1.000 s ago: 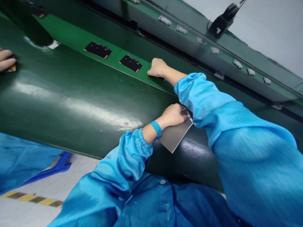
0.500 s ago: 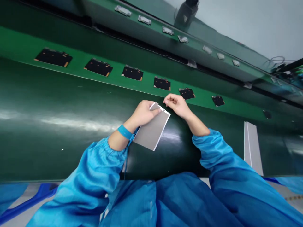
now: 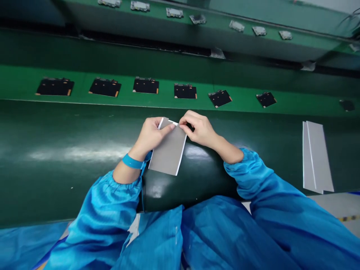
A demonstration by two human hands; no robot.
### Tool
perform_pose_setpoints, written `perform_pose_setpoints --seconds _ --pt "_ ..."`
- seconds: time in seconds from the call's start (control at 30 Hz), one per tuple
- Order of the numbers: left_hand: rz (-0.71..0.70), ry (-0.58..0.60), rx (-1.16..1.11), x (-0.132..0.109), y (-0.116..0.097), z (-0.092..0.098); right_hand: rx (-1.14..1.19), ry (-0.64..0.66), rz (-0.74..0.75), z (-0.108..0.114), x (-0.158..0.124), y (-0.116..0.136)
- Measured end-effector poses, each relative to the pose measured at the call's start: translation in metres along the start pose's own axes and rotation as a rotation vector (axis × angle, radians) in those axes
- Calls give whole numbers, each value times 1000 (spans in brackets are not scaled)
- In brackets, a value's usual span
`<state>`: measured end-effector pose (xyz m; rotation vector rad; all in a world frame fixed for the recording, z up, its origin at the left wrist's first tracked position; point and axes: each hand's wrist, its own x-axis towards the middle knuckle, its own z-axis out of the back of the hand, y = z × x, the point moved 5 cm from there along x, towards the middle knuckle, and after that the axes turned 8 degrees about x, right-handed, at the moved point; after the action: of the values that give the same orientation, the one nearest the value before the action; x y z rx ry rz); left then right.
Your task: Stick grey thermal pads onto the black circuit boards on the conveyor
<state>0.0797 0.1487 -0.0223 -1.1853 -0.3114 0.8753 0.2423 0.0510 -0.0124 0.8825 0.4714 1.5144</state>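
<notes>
While gripping grey sheet [image 3: 166, 155] in left hand [image 3: 150, 135], holds narrowed right hand [image 3: 199, 129] at top edge; cannot confirm pinch.

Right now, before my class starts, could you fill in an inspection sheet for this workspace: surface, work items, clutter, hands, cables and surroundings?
Surface: dark green worktop, with a brighter green strip behind it.
Work items: one gray sheet in hand; overlapping pale sheets on the worktop at the right; a row of black boards along the strip.
Clutter: tiny white specks on the worktop.
Left hand: grips the gray sheet near its top, thumb on its face.
Right hand: fingertips at the sheet's upper right corner; whether they grip is unclear.
Cables: thin blue cord below the left wrist's blue band.
Surroundings: raised ledge carrying small pale parts; striped floor tape at right.
</notes>
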Motion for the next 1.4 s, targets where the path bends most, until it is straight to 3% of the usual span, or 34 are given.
perform_pose_setpoints --seconds 0.2,0.33,0.53,0.83,1.03,1.17,1.27,1.4 --pt "-5 -1 14 0 -1 -2 -65 -50 40 1 -3 12" --pt "-64 31 37 2 0 -4 184 -172 -118 0 11 7" --pt "-151 59 51 6 0 -6 464 -94 -168 -24 36 -9" --pt "-135 70 31 6 -1 -7 528 -72 -175 -22 32 -8" --pt "-136 93 4 5 -4 -8 465 -145 -126 -18 26 6" --pt "-135 92 1 5 0 -9 488 -207 -174 -14 25 -6" --pt "-144 100 15 6 2 -10 505 -256 -187 -7 41 -17" --pt "-154 121 14 5 2 -11 457 -180 -183 -16 101 -13"
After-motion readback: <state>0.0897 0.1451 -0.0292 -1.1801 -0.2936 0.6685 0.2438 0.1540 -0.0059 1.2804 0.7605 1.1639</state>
